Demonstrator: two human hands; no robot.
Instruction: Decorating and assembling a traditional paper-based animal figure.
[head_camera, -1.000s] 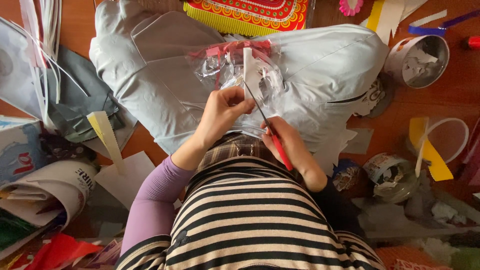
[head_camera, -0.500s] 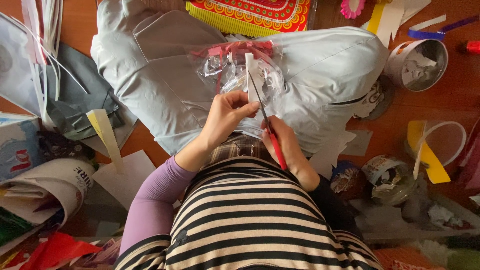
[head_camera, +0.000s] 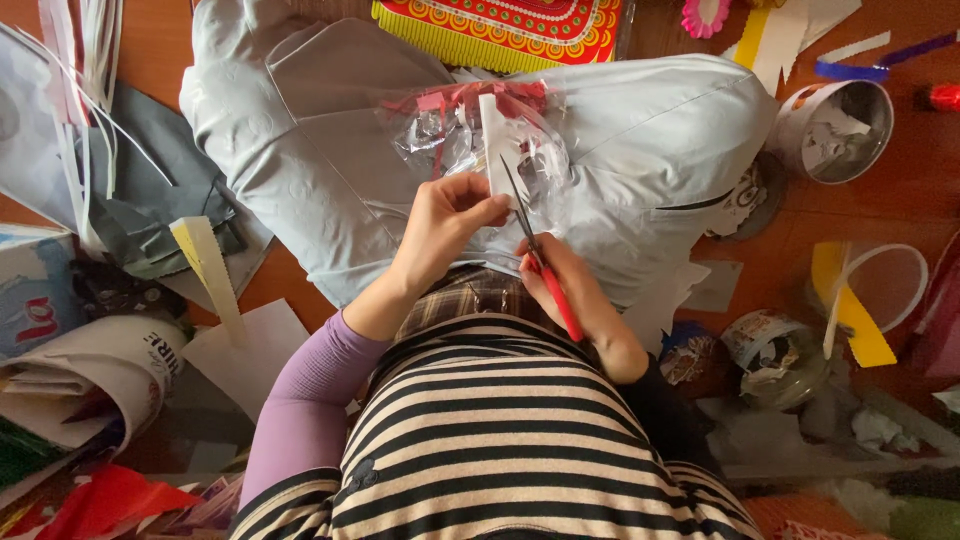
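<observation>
My left hand (head_camera: 447, 222) pinches a narrow strip of white paper (head_camera: 497, 150) and holds it upright over my lap. In my right hand (head_camera: 565, 290) are red-handled scissors (head_camera: 537, 255), their dark blades pointing up and touching the strip's lower edge. Under the strip a clear plastic bag (head_camera: 470, 135) with a red top edge lies on my grey trousers (head_camera: 330, 150); it holds small white paper bits. I sit cross-legged on a wooden floor in a striped top with purple sleeves.
A red and yellow patterned mat (head_camera: 500, 30) lies ahead. Right: a metal tin (head_camera: 840, 130) with scraps, a yellow paper piece (head_camera: 850, 310), a small jar (head_camera: 775, 355). Left: white paper strips (head_camera: 70, 110), grey paper (head_camera: 150, 210), a rolled paper (head_camera: 90, 370), red paper (head_camera: 110, 500).
The scissors have shifted slightly along the white strip while both hands stay over the lap. The view has drifted a little.
</observation>
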